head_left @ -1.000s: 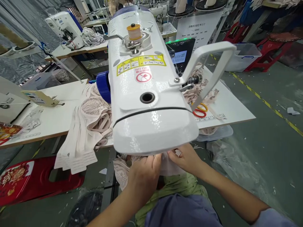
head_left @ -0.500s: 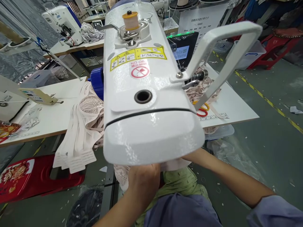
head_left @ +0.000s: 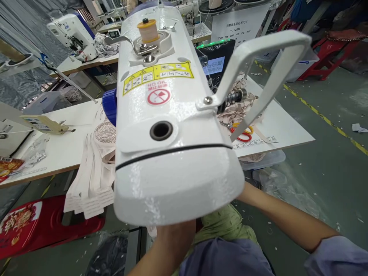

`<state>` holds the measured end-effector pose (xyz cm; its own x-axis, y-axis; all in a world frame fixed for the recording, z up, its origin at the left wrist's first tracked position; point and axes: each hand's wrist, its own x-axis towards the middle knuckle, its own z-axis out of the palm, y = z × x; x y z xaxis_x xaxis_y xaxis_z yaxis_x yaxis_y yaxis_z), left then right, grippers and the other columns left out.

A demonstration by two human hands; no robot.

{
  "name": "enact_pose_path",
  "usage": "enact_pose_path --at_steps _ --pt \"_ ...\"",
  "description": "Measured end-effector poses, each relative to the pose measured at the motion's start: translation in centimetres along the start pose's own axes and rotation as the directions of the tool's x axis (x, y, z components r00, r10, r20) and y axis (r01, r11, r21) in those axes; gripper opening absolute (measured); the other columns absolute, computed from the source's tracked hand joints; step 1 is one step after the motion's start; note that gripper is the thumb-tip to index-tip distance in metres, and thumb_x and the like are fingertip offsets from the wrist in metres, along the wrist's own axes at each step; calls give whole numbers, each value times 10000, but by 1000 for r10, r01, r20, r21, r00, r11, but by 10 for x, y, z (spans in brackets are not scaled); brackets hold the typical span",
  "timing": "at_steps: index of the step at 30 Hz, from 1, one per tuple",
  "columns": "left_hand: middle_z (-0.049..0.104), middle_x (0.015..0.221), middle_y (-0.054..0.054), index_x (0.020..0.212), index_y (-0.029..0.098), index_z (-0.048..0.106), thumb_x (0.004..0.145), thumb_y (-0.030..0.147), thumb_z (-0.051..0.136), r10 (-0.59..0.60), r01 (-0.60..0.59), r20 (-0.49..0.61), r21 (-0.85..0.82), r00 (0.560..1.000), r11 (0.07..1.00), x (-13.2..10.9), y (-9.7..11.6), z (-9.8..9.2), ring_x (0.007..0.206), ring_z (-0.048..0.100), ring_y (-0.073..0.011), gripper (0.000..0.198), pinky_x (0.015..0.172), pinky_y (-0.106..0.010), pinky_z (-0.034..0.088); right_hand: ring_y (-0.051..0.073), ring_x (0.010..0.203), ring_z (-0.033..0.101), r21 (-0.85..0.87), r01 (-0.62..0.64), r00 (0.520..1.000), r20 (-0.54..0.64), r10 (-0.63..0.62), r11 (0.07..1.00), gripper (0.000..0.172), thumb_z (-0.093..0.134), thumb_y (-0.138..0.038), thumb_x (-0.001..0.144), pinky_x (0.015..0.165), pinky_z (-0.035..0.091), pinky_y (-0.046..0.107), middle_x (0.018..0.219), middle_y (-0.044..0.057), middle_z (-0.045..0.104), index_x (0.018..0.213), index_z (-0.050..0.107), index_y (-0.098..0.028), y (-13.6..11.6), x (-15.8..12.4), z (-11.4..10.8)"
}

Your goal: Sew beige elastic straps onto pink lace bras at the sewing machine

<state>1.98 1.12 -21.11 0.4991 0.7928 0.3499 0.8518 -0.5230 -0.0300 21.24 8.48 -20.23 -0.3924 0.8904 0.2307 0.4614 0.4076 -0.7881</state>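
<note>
A white sewing machine head [head_left: 178, 184] fills the middle of the view and covers the work below it. My left hand [head_left: 179, 234] reaches under its front end from below; the back of the hand and wrist show, while the fingers are hidden. Beside that hand a scrap of pale lace fabric [head_left: 152, 231] peeks out. From the right, my right forearm [head_left: 278, 212] goes under the machine head, which conceals the hand. Pale bra pieces [head_left: 92, 180] hang over the table edge at the left of the machine.
Red and yellow scissors [head_left: 244, 135] lie by a ruler [head_left: 258, 142] on the right tabletop, near heaped pale straps [head_left: 244, 103]. A white lifting handle [head_left: 267, 76] juts out right. A lit control screen [head_left: 215, 66] stands behind. A red stool [head_left: 51, 222] is at lower left.
The machine head sits lower and slightly left in the view and hides more of both hands. Pale cloth seen between the hands earlier is now covered.
</note>
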Motion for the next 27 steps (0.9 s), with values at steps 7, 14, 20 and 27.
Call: enact_pose_path --at_steps 7,14,20,27 --pt "576 612 -2 1304 133 551 906 124 484 40 -36 -22 139 999 990 3 4 -1 511 558 -173 404 478 -271 379 180 1027 649 62 -7 1000 3 6 998 378 575 -73 835 857 567 297 1330 78 578 1178 672 -199 8 -3 1" --pt "633 645 -25 1151 152 613 886 74 467 48 -42 -40 138 998 990 4 0 -7 521 600 -184 313 490 -284 399 153 805 653 112 -21 1000 21 19 994 347 618 -106 823 750 578 304 1218 89 627 1152 685 -191 7 -2 5" --pt "654 640 -35 1127 130 623 891 63 454 28 -23 -64 72 998 997 11 3 -9 495 598 -190 298 475 -294 386 129 718 632 153 -40 999 15 39 987 387 592 -119 829 668 569 295 1265 94 603 1193 673 -221 8 -4 1" --pt "670 638 -43 980 189 643 970 190 392 -157 151 -22 -170 987 974 -3 -7 -3 572 660 -209 252 509 -281 424 164 774 624 204 -31 999 -25 37 979 354 602 -267 842 677 558 303 1229 99 614 1190 644 -219 15 -9 9"
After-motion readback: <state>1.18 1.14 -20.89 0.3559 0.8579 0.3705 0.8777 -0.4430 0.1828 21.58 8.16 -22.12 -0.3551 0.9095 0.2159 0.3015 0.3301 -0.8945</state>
